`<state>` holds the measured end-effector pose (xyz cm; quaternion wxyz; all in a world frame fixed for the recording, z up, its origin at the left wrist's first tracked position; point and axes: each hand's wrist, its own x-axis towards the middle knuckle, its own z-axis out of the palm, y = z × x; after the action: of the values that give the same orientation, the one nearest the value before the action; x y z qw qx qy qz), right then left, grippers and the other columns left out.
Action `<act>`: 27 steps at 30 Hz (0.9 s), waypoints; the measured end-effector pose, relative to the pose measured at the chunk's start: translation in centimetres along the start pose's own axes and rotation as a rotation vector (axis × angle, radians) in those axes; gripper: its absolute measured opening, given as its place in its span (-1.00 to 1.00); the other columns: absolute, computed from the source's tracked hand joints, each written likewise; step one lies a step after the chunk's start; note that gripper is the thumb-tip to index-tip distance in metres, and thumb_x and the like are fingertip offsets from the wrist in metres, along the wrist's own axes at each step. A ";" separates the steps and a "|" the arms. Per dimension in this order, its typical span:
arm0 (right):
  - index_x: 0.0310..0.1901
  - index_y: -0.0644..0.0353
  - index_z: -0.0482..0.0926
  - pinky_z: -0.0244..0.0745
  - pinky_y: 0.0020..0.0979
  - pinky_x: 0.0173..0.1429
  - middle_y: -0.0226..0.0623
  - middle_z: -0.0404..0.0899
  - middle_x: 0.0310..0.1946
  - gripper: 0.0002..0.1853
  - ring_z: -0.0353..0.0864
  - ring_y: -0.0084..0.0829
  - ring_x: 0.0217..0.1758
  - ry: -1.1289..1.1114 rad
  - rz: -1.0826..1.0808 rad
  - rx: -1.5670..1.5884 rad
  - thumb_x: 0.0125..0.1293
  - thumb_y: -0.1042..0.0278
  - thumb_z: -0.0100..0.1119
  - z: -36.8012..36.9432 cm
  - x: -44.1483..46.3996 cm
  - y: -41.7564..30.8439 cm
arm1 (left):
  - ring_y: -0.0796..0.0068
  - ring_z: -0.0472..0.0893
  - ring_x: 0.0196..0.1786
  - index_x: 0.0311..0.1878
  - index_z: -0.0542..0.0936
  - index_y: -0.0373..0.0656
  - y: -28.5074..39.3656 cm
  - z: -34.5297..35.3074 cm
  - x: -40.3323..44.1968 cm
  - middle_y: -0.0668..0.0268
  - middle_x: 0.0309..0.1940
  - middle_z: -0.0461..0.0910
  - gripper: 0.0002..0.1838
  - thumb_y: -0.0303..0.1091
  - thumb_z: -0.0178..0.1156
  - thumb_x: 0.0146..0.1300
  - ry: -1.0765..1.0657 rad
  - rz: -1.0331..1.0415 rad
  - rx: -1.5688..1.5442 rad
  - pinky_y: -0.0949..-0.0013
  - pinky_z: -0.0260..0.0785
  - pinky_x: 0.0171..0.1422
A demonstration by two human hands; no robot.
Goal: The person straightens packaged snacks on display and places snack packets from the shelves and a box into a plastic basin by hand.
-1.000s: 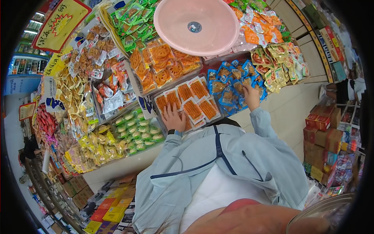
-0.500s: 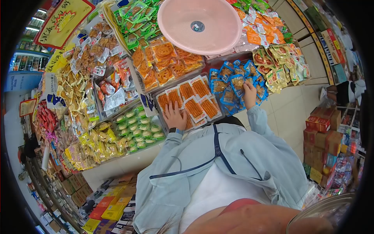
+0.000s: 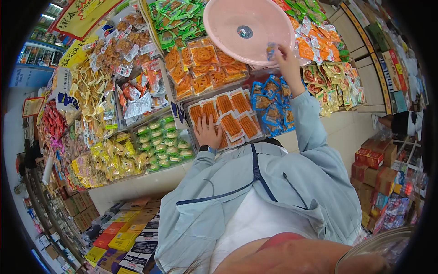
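Observation:
Over the near right rim of a pink plastic basin (image 3: 223, 23), my right hand (image 3: 287, 64) pinches a small blue snack packet (image 3: 271, 51). A round sticker marks the bottom of the basin, which holds nothing else that I can see. My left hand (image 3: 209, 134), fingers spread, lies flat on clear packets of orange-brown snack sticks (image 3: 232, 125). To the right of these, a bin holds a pile of blue snack packets (image 3: 273, 107) like the one in my right hand. Packets of orange lotus-root slices (image 3: 203, 57) lie behind the stick packets.
Green-and-white packets (image 3: 164, 141) fill the bin left of my left hand. Orange packets (image 3: 317, 39) and beige packets (image 3: 335, 84) lie to the right. Stacked cartons (image 3: 376, 166) stand on the floor at right, and colourful boxes (image 3: 123, 237) at lower left.
My right hand has lifted a blue packet from its pile and carried it forward to the basin. My left hand stays on the stick packets. The view has shifted slightly.

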<state>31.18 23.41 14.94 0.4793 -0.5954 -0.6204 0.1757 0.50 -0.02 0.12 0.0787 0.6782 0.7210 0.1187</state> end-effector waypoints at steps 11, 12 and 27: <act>0.18 0.14 0.50 0.32 -0.12 0.28 -0.08 0.43 0.18 -0.53 0.42 -0.03 0.23 0.088 -0.374 -0.188 0.18 0.49 0.20 0.6 -9.6 -1.1 | 0.09 0.04 0.56 0.45 0.30 0.03 0.0 0.0 0.0 0.20 0.51 0.14 -0.31 0.07 0.10 0.30 -0.008 0.009 -0.009 -0.21 -0.20 0.55; 0.19 0.13 0.48 0.30 -0.12 0.30 -0.08 0.42 0.18 -0.52 0.42 -0.04 0.22 0.047 -0.400 -0.200 0.18 0.46 0.20 0.8 -11.1 0.1 | 0.09 0.04 0.56 0.45 0.30 0.03 -0.1 0.1 0.1 0.20 0.51 0.14 -0.31 0.07 0.10 0.30 0.001 0.012 -0.007 -0.21 -0.20 0.56; 0.46 -0.14 0.23 0.04 0.26 0.45 -0.19 0.15 0.51 -0.09 0.05 -0.14 0.59 -0.497 -0.205 -0.776 0.02 0.07 0.37 3.6 -18.4 4.1 | 0.05 0.04 0.56 0.46 0.28 -0.01 -0.1 -0.1 0.3 0.14 0.50 0.16 -0.31 0.04 0.10 0.32 -0.007 0.016 -0.043 -0.23 -0.19 0.54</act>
<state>27.49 8.91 2.89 0.0730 -0.6060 -0.7918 0.0197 0.35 0.25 0.22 0.0948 0.6826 0.7124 0.1322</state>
